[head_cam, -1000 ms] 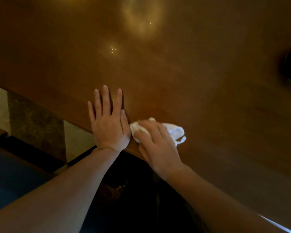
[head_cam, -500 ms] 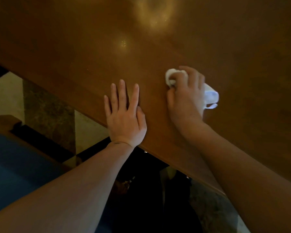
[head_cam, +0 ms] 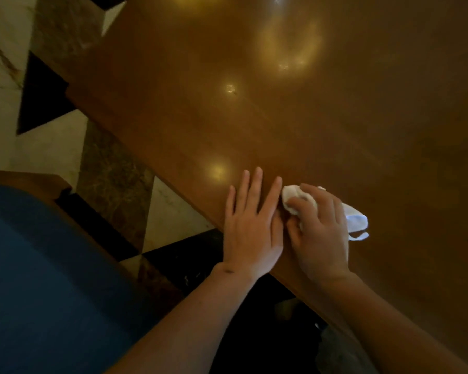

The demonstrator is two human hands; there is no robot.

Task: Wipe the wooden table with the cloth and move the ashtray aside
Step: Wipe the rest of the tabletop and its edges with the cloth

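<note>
The glossy brown wooden table (head_cam: 335, 117) fills the upper right of the head view, its near edge running diagonally from upper left to lower right. My right hand (head_cam: 318, 233) presses a crumpled white cloth (head_cam: 358, 221) onto the tabletop close to that edge, fingers curled over it. My left hand (head_cam: 250, 230) lies flat on the table right beside it, fingers spread, its index finger touching the cloth's left end. No ashtray is in view.
A blue upholstered seat (head_cam: 46, 279) with a wooden frame stands at the lower left. Patterned marble floor (head_cam: 111, 179) in cream, brown and black shows between seat and table. Ceiling light reflections (head_cam: 289, 47) glare on the tabletop.
My right hand has drawn the cloth back from farther up the table to the near edge beside my left hand. The view has shifted left, and the dark object once at the right edge is gone.
</note>
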